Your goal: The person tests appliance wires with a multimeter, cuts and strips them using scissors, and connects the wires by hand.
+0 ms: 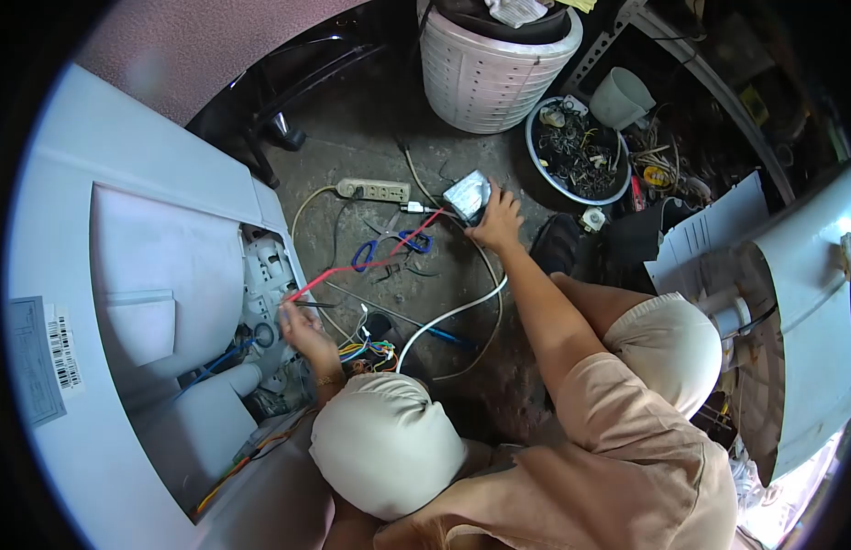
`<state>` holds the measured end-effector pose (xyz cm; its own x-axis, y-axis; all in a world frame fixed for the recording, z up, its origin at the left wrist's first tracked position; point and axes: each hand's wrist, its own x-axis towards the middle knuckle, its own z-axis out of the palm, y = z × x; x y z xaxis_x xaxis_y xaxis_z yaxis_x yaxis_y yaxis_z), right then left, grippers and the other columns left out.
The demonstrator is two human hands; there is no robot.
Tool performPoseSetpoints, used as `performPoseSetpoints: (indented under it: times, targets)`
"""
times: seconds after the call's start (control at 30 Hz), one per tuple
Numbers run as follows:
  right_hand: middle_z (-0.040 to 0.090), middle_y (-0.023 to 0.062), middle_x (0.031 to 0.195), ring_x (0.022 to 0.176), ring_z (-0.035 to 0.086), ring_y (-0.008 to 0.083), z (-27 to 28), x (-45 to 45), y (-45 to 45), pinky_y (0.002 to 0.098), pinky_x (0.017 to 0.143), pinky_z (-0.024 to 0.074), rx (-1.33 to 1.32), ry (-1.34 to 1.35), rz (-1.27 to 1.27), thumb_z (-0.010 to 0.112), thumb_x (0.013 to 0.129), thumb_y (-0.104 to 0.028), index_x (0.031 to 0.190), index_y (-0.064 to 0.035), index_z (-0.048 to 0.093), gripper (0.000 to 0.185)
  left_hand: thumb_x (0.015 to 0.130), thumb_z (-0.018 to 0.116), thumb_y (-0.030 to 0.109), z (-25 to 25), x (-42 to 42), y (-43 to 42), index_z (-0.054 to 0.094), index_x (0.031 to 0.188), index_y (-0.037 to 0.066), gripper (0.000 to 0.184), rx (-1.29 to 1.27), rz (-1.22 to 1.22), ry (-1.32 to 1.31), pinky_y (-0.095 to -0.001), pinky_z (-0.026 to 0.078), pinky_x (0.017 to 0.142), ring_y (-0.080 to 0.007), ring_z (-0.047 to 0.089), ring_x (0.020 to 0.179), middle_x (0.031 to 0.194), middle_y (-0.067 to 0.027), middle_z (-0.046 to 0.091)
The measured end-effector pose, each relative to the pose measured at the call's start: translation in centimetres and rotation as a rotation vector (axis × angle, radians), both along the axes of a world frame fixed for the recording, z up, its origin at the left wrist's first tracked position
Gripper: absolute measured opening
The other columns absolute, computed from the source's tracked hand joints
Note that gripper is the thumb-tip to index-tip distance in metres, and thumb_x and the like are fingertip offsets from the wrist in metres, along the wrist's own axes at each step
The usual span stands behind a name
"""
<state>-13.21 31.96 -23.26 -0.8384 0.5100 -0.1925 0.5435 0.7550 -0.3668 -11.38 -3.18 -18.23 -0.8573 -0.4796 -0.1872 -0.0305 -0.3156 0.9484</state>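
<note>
My left hand (pixel 308 337) is closed around the end of a red test lead (pixel 329 275), beside the opening of a white appliance (pixel 72 229). A thin black piece sticks out from the same fingers. My right hand (pixel 501 220) grips the right side of a small box-shaped meter (pixel 466 195) with a shiny face, tilted near the floor. The red lead runs between the meter and my left hand. Below it on the floor lie blue-handled scissors (pixel 389 236) and a long screwdriver (pixel 439 333) with a blue handle. Bundled coloured wires (pixel 370 348) lie close to my left wrist.
A cream power strip (pixel 375 191) and a white cable (pixel 444 316) cross the floor. Behind stand a white perforated basket (pixel 499 69) and a basin (pixel 534 151) of small metal parts. A curved metal panel (pixel 811 321) is at the right.
</note>
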Motion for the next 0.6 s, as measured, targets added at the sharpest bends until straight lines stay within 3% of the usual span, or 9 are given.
performPoseSetpoints:
  times: [0.07, 0.17, 0.2, 0.3, 0.37, 0.43, 0.5, 0.57, 0.6]
  targets:
    - [0.035, 0.0172, 0.129, 0.115, 0.038, 0.0379, 0.5, 1.0, 1.6, 0.0542, 0.092, 0.0341, 0.134, 0.177, 0.034, 0.083, 0.047, -0.025, 0.141, -0.0192, 0.021, 0.112, 0.095, 0.048, 0.030, -1.0, 0.0, -1.3, 0.055, 0.112, 0.006, 0.030, -0.050, 0.093, -0.005, -0.0173, 0.022, 0.039, -0.0016, 0.035, 0.050, 0.075, 0.0023, 0.053]
    - [0.035, 0.0177, 0.128, 0.113, 0.039, 0.0395, 0.1, 1.4, 3.2, 0.0534, 0.091, 0.0344, 0.053, 0.385, -0.168, 0.080, 0.046, -0.024, 0.140, -0.0177, 0.022, 0.110, 0.095, 0.048, 0.032, -0.7, -0.4, -1.3, 0.052, 0.115, 0.007, 0.032, 0.131, 0.286, -0.057, -0.0175, 0.023, 0.039, -0.0018, 0.037, 0.054, 0.079, 0.0018, 0.053]
    - [0.038, 0.0184, 0.125, 0.110, 0.040, 0.0408, -0.1, 1.2, 3.6, 0.0508, 0.092, 0.0349, -0.044, 0.488, -0.193, 0.077, 0.046, -0.023, 0.140, -0.0154, 0.023, 0.108, 0.094, 0.049, 0.032, -0.6, -0.4, -1.8, 0.050, 0.117, 0.007, 0.034, 0.175, 0.223, -0.039, -0.0178, 0.023, 0.039, -0.0018, 0.040, 0.059, 0.083, 0.0009, 0.054]
    - [0.041, 0.0202, 0.123, 0.110, 0.042, 0.0388, 1.0, 0.3, 2.9, 0.0452, 0.094, 0.0370, -0.187, 0.553, 0.053, 0.075, 0.050, -0.021, 0.139, -0.0107, 0.026, 0.102, 0.093, 0.051, 0.033, -1.0, -1.2, -2.4, 0.052, 0.114, 0.008, 0.033, 0.123, 0.099, -0.065, -0.0174, 0.023, 0.039, -0.0015, 0.039, 0.056, 0.083, -0.0002, 0.055]
    - [0.043, 0.0202, 0.126, 0.115, 0.041, 0.0390, 2.2, -1.3, 0.7, 0.0432, 0.100, 0.0337, -0.391, 0.608, 0.132, 0.075, 0.049, -0.020, 0.139, -0.0104, 0.026, 0.103, 0.092, 0.056, 0.030, -1.5, -1.3, -1.5, 0.060, 0.102, 0.008, 0.025, -0.058, -0.104, -0.138, -0.0161, 0.024, 0.040, -0.0003, 0.035, 0.047, 0.076, 0.0006, 0.058]
    - [0.045, 0.0206, 0.121, 0.109, 0.043, 0.0402, 4.4, -2.5, -1.9, 0.0452, 0.095, 0.0356, -0.410, 0.631, 0.305, 0.075, 0.045, -0.023, 0.137, -0.0118, 0.029, 0.103, 0.093, 0.054, 0.025, -1.5, -0.6, 0.3, 0.064, 0.098, 0.008, 0.020, -0.267, -0.347, -0.153, -0.0161, 0.024, 0.041, 0.0005, 0.038, 0.048, 0.069, 0.0015, 0.061]
    - [0.045, 0.0198, 0.120, 0.109, 0.043, 0.0405, 8.7, -2.3, -5.0, 0.0462, 0.094, 0.0356, -0.403, 0.496, 0.473, 0.075, 0.045, -0.022, 0.136, -0.0118, 0.031, 0.101, 0.091, 0.055, 0.025, -3.3, -0.6, 0.2, 0.064, 0.098, 0.010, 0.019, -0.208, -0.584, -0.231, -0.0158, 0.023, 0.039, 0.0002, 0.037, 0.047, 0.069, 0.0002, 0.061]
    - [0.044, 0.0202, 0.120, 0.110, 0.042, 0.0412, 10.6, -2.1, -8.5, 0.0467, 0.095, 0.0348, -0.460, 0.654, 0.714, 0.075, 0.046, -0.022, 0.136, -0.0127, 0.030, 0.101, 0.092, 0.053, 0.021, -2.7, -0.3, 0.4, 0.063, 0.097, 0.009, 0.017, -0.136, -0.831, -0.312, -0.0153, 0.025, 0.043, -0.0004, 0.039, 0.048, 0.068, 0.0005, 0.061]
    - [0.043, 0.0203, 0.124, 0.114, 0.040, 0.0404, 11.3, -1.8, -10.0, 0.0454, 0.099, 0.0326, -0.542, 0.562, 0.782, 0.074, 0.046, -0.022, 0.137, -0.0104, 0.030, 0.102, 0.092, 0.052, 0.019, -3.3, -0.5, 0.2, 0.062, 0.099, 0.009, 0.016, -0.074, -0.776, -0.316, -0.0156, 0.025, 0.042, -0.0005, 0.038, 0.047, 0.067, 0.0004, 0.060]
